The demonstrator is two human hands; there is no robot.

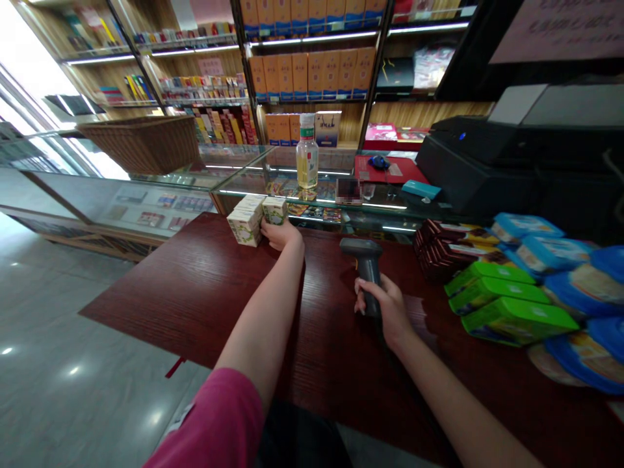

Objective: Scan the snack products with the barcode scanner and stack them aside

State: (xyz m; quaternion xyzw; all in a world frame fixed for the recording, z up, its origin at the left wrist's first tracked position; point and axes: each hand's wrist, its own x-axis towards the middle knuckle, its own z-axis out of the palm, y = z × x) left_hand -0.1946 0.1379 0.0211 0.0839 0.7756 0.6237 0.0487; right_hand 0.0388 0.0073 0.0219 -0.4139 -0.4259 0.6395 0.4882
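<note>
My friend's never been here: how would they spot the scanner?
Find the reddish-brown tabletop. Between the pale cartons and the green boxes, the right grip holds the scanner. Its dark grey, T-shaped body sets it apart from those boxes.

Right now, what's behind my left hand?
Behind your left hand: the upper part of a small carton, with a glass counter beyond. The hand covers the carton's lower part.

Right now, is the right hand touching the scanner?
Touching. The head view plainly shows the right hand with its fingers wrapped around the scanner.
</note>
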